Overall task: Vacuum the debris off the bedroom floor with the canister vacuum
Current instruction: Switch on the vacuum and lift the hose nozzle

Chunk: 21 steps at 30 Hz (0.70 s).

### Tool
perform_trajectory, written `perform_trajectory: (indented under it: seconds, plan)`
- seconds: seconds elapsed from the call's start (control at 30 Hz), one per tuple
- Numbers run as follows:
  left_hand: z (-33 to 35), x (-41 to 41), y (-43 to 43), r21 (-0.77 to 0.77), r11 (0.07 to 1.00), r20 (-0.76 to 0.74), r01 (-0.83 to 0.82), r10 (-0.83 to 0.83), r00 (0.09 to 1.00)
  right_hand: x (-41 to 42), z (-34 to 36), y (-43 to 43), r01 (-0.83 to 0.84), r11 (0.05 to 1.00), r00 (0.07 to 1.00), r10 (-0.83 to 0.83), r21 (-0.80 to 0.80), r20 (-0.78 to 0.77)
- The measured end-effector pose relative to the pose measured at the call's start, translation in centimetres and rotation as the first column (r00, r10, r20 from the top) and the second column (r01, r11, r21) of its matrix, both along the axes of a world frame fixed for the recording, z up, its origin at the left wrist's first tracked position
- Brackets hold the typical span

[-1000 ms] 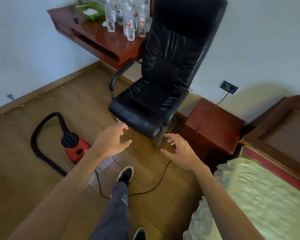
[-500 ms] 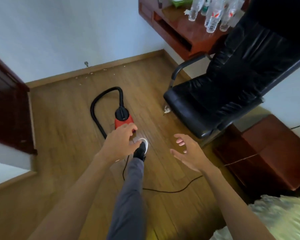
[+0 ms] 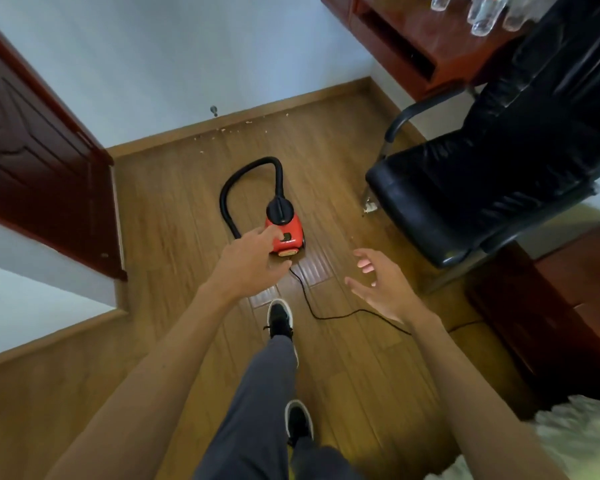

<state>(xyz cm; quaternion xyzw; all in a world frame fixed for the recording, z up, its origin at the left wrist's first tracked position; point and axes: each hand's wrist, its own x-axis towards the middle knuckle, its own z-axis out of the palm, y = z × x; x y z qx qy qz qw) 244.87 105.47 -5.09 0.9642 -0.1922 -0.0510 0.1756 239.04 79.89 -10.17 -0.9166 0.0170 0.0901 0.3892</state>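
Note:
A small red canister vacuum (image 3: 288,237) with a black top sits on the wooden floor in the middle of the view. Its black hose (image 3: 238,174) loops up and left from the top. A thin black power cord (image 3: 326,315) trails from its back toward the right. My left hand (image 3: 248,261) reaches out just in front of the canister's near left corner, fingers apart, holding nothing. My right hand (image 3: 383,287) hovers open to the right, apart from the vacuum. Pale crumbs of debris (image 3: 222,131) lie along the far baseboard, and a clump of debris (image 3: 369,207) lies by the chair.
A black leather armchair (image 3: 482,174) stands at the right, with a reddish desk (image 3: 413,39) holding water bottles behind it. A dark red door (image 3: 39,157) stands open at the left. A reddish nightstand (image 3: 551,306) and a bed corner (image 3: 575,434) are at the right.
The view has swung left and I have stepped closer to the vacuum. My left hand has stretched forward to the canister's near corner. My right hand stays open.

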Motion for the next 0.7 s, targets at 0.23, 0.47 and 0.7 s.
perform_trajectory:
  seconds: [0.23,0.47,0.7]
  plan:
    - [-1.1,0.6,-0.3,0.029,0.999,-0.047,0.016,-0.014,0.999,0.3,0.4,-0.2,-0.063,0.994,0.998,0.064,-0.084,0.009]
    - [-2.1,3.8,0.1,0.065,0.998,-0.068,-0.002,0.006,0.998,3.9,0.2,0.4,-0.101,0.985,0.995,0.1,-0.141,-0.014]
    - [-3.6,10.4,0.4,0.046,0.997,-0.091,-0.067,0.071,0.993,12.2,-0.3,0.6,-0.174,0.958,0.985,0.167,-0.227,-0.049]
